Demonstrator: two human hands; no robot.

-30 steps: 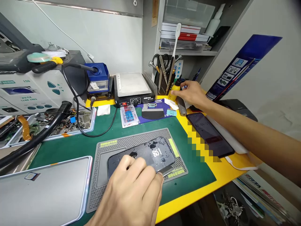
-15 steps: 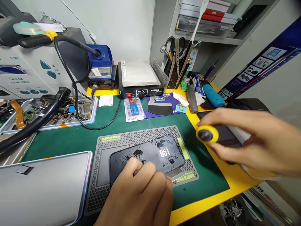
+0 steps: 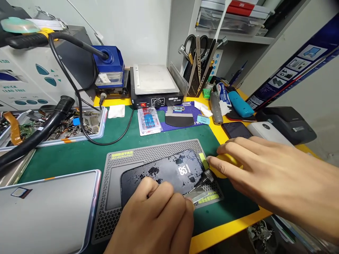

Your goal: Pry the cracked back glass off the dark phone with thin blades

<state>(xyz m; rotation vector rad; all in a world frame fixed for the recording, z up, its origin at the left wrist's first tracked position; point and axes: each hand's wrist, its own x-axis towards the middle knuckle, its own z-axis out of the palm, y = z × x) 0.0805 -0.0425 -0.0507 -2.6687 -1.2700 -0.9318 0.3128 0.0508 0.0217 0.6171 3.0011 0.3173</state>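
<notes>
A dark phone [image 3: 169, 169] with patchy flaking marks and a white logo lies on a grey honeycomb pad [image 3: 113, 211]. My left hand [image 3: 159, 218] is closed in a curl over the phone's near edge. From its fingers a thin shiny flat blade [image 3: 198, 194] sticks out along the phone's near right corner; its gripped end is hidden. My right hand [image 3: 254, 169] is closed around a yellow bottle [image 3: 228, 160] with a black nozzle [image 3: 206, 176]. The bottle is tilted, and its fine tip points at the phone's near edge beside the blade.
At left lies a pale tray [image 3: 53, 211] with a SIM holder [image 3: 21, 192] on it. Behind it are a parts tray [image 3: 102, 123] and a black hose [image 3: 34, 137]. A heating plate [image 3: 156, 81] stands at the back; other phones [image 3: 268, 132] lie at right.
My right hand has swung the yellow bottle down and left, so its nozzle now reaches the phone's near edge. My left hand holds its place; the view has shifted slightly.
</notes>
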